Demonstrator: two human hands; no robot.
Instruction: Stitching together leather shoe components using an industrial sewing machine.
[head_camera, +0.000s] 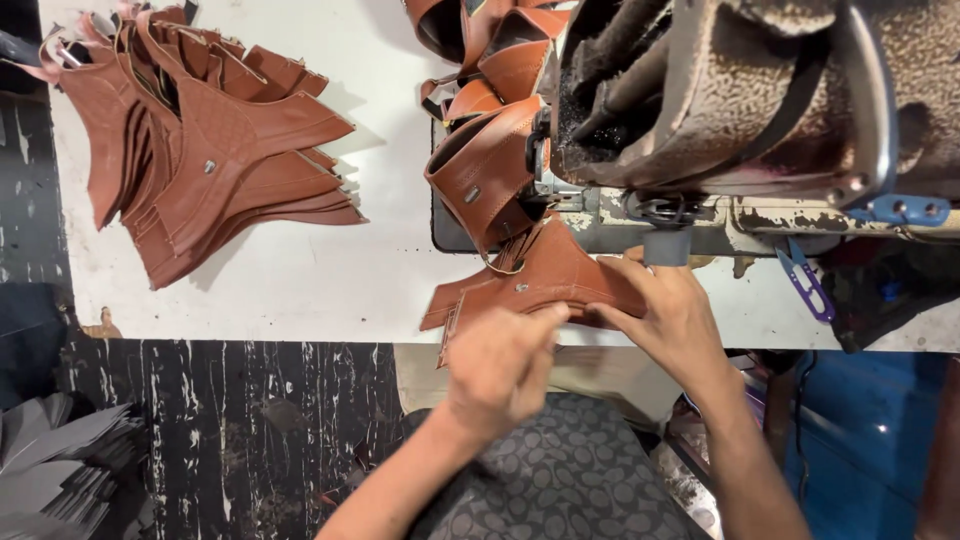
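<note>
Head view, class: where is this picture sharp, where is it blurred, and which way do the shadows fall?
Head view: the stack of brown leather pieces is sharp, its shadows falling right on the white table; the left hand is slightly motion-blurred; the sewing machine, close to the lens, looks soft.

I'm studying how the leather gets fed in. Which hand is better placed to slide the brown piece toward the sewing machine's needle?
Probably the right hand: it lies flat on the brown leather piece directly below the sewing machine. The left hand only pinches the near edge.
</note>
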